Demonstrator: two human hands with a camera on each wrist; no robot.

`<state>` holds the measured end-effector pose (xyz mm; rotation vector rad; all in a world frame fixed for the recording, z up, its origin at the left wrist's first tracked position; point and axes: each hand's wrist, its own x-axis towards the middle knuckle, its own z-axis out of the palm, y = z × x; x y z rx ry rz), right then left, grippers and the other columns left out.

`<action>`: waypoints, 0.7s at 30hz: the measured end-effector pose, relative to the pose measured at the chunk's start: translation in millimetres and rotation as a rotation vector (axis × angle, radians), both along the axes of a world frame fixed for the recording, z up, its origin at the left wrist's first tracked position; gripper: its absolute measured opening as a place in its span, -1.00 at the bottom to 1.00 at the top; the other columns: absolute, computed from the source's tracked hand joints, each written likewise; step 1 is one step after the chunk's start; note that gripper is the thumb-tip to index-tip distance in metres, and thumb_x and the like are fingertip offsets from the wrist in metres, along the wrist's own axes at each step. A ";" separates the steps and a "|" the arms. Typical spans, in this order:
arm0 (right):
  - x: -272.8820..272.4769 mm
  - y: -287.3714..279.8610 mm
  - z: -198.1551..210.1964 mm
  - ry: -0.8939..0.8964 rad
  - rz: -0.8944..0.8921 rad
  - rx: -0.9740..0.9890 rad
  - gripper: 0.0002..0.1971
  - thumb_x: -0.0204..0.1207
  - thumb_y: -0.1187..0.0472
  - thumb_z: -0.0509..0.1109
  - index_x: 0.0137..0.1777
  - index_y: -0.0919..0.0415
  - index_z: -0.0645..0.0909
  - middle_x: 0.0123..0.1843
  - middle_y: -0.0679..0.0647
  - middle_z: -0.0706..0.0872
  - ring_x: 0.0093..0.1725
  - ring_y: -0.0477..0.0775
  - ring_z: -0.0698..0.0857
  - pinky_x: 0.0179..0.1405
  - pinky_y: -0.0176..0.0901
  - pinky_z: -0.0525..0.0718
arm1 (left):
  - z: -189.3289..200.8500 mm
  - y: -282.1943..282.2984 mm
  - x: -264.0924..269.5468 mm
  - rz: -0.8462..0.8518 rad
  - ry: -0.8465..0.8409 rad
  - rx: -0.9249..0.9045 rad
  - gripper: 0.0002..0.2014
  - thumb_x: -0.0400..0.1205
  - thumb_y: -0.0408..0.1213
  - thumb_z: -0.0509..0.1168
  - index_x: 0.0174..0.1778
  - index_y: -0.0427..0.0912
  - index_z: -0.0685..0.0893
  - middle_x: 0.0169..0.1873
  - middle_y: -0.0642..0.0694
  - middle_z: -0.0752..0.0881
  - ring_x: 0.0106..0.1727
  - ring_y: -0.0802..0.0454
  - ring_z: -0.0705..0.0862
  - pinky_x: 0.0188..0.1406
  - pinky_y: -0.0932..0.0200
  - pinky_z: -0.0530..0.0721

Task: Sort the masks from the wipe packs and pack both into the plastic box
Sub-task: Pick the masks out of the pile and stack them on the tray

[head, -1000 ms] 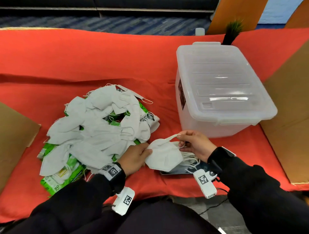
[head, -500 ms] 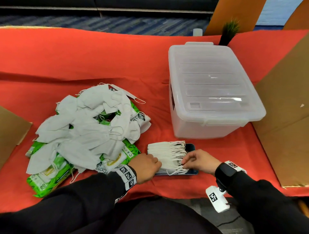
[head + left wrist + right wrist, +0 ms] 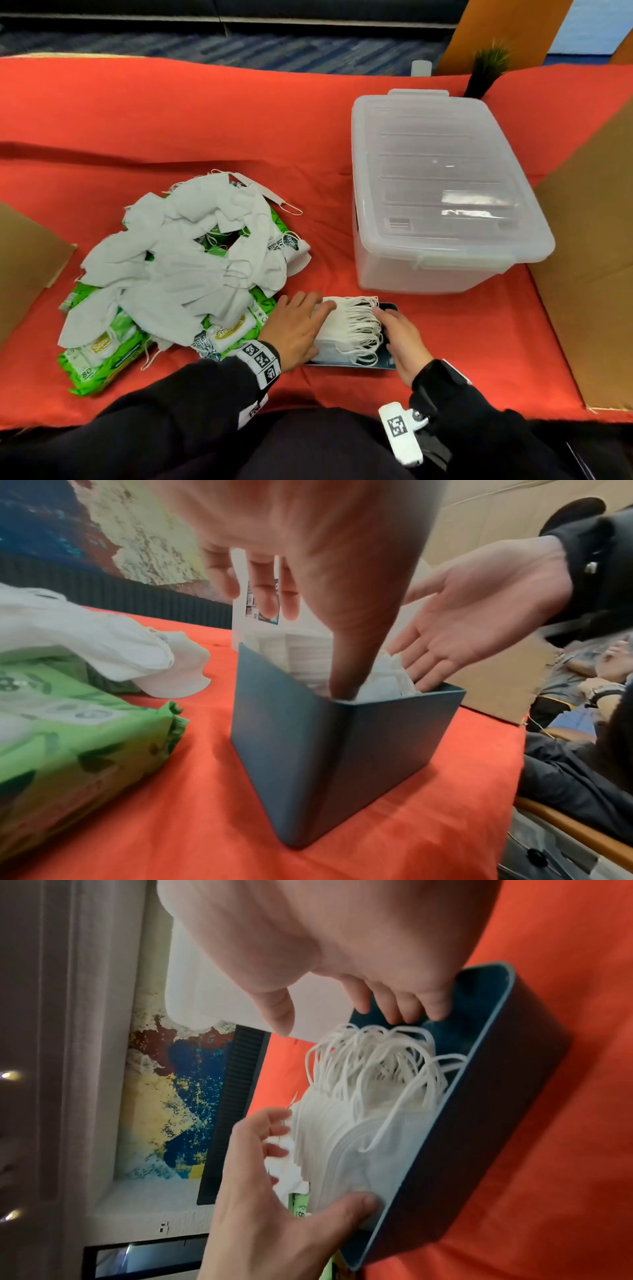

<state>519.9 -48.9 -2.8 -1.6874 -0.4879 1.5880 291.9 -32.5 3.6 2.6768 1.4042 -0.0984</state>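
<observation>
A small dark blue box (image 3: 388, 363) near the table's front edge holds a stack of folded white masks (image 3: 346, 329), ear loops to the right. My left hand (image 3: 308, 325) lies with straight fingers on the stack's left side, its thumb pressed down inside the blue box (image 3: 342, 764). My right hand (image 3: 394, 329) is open at the loop side, its fingertips (image 3: 404, 1010) inside the box's far end. A loose pile of masks (image 3: 191, 267) lies on green wipe packs (image 3: 99, 359) to the left. The clear plastic box (image 3: 442, 192) stands behind with its lid on.
The table is covered by a red cloth (image 3: 171, 120). Cardboard sheets stand at the right (image 3: 589, 274) and the left edge (image 3: 24, 263). A small plant (image 3: 486, 68) and a white bottle cap (image 3: 420, 68) sit behind the plastic box.
A second ago both hands held one mask above the blue box. The mask now sits in the stack, and my left fingers have stretched out over the stack.
</observation>
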 end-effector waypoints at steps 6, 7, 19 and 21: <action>-11.9 6.5 -3.8 0.274 -0.091 -0.094 -0.55 0.68 -0.05 0.40 0.34 0.33 0.70 0.18 0.28 0.85 0.19 0.29 0.83 0.34 0.20 0.70 | -18.1 1.7 26.5 0.063 0.053 -0.041 0.09 0.38 -0.12 0.44 0.77 -0.23 -0.02 0.55 -0.22 0.39 0.47 -0.25 0.48 0.42 -0.21 0.47; -12.5 7.4 -2.5 0.300 -0.089 -0.086 -0.52 0.69 -0.07 0.38 0.36 0.34 0.69 0.21 0.31 0.83 0.22 0.31 0.82 0.38 0.24 0.68 | -20.1 2.5 27.3 0.067 0.045 -0.035 0.08 0.37 -0.14 0.42 0.77 -0.23 -0.02 0.53 -0.21 0.40 0.45 -0.24 0.48 0.43 -0.21 0.46; -17.9 11.3 5.6 0.545 0.016 -0.078 -0.44 0.76 -0.09 0.20 0.52 0.36 0.56 0.43 0.36 0.70 0.46 0.28 0.68 0.60 0.21 0.49 | -34.4 12.5 22.3 -0.010 -0.085 -0.057 0.06 0.59 0.53 0.03 0.80 -0.20 0.00 0.71 -0.22 0.27 0.74 -0.18 0.18 0.77 -0.17 0.02; -21.4 10.7 2.7 0.546 0.028 -0.092 -0.42 0.73 -0.12 0.24 0.53 0.33 0.56 0.44 0.36 0.70 0.46 0.31 0.68 0.60 0.30 0.46 | -36.5 13.9 18.3 -0.071 -0.043 -0.048 0.16 0.51 0.60 0.05 0.80 -0.22 -0.05 0.72 -0.24 0.23 0.76 -0.20 0.16 0.76 -0.21 0.04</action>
